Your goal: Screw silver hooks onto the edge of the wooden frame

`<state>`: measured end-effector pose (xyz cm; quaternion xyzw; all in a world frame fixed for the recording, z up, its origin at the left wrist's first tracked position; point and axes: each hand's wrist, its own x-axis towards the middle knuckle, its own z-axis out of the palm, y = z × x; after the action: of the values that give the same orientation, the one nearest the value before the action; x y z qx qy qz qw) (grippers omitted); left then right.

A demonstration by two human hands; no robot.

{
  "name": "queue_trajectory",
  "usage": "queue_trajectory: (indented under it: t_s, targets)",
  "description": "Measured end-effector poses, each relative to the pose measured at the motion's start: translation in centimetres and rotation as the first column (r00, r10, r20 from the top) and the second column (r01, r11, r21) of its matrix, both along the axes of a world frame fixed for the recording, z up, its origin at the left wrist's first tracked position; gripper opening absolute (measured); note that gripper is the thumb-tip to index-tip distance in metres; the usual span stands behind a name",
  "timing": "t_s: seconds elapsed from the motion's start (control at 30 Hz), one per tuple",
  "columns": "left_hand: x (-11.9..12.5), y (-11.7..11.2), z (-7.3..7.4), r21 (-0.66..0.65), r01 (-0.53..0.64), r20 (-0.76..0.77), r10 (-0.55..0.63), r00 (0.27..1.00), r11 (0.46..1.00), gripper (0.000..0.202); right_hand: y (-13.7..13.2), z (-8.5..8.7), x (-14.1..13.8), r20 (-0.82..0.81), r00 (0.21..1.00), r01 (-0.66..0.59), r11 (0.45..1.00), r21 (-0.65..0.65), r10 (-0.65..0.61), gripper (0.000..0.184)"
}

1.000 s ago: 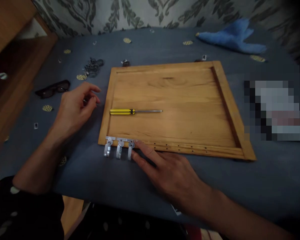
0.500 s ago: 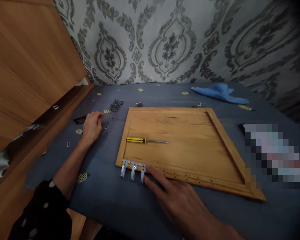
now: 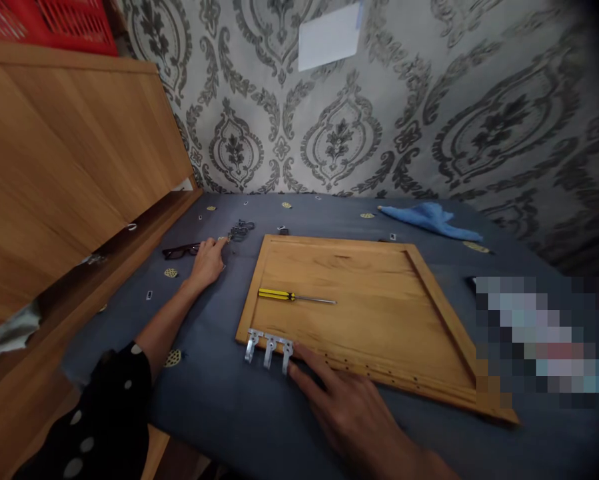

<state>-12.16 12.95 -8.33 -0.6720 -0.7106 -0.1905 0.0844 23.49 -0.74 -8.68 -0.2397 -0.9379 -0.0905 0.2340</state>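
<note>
Touching one of three hooks (image 3: 270, 349) — right hand (image 3: 348, 399), grip spread; left hand (image 3: 209, 261) (grip: can't tell).

The left sleeve (image 3: 106, 407) is loose-looking and black, though in this dim light it may be very dark navy, scattered with whitish, round to oval dots (image 3: 86, 445). Past the sleeve, the left forearm (image 3: 168, 327) and left hand (image 3: 210, 261) are bare; to the sleeve's right, the right hand (image 3: 352, 403) is bare too.

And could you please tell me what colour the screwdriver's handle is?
The screwdriver's handle is yellow with black markings, seen best in the current head view.
</note>
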Motion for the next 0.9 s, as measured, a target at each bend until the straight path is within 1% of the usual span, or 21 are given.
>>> queue_trajectory:
  t_s: [0.13, 0.27, 0.53, 0.73, 0.9]
  targets:
    - [-0.7, 1.1, -0.2, -0.029, -0.009, 0.026, 0.010, 1.000, 1.000, 0.038, 0.0, -0.2, 0.0, 0.001, 1.000, -0.004, 1.000, -0.012, 0.004, 0.056]
    - [-1.5, 1.4, -0.3, -0.032, 0.005, 0.062, -0.003, 0.998, 0.999, 0.037, 0.2, 0.0, 0.0, -0.001, 1.000, -0.015, 1.000, -0.019, 0.015, 0.054]
    - [-3.0, 0.3, -0.3, -0.031, 0.075, 0.127, -0.071, 0.989, 0.997, 0.038, 0.3, 0.2, 0.0, -0.020, 1.000, -0.021, 0.999, -0.038, 0.021, 0.053]
    - [-3.0, -0.2, 0.0, -0.048, 0.134, 0.156, -0.126, 0.980, 0.990, 0.037, 0.2, 0.2, 0.0, -0.015, 1.000, -0.019, 0.999, -0.038, 0.019, 0.054]
    - [-2.7, -0.3, 0.3, -0.060, 0.150, 0.153, -0.139, 0.978, 0.987, 0.037, 0.3, 0.4, 0.0, 0.016, 0.999, -0.033, 0.999, -0.028, 0.033, 0.051]
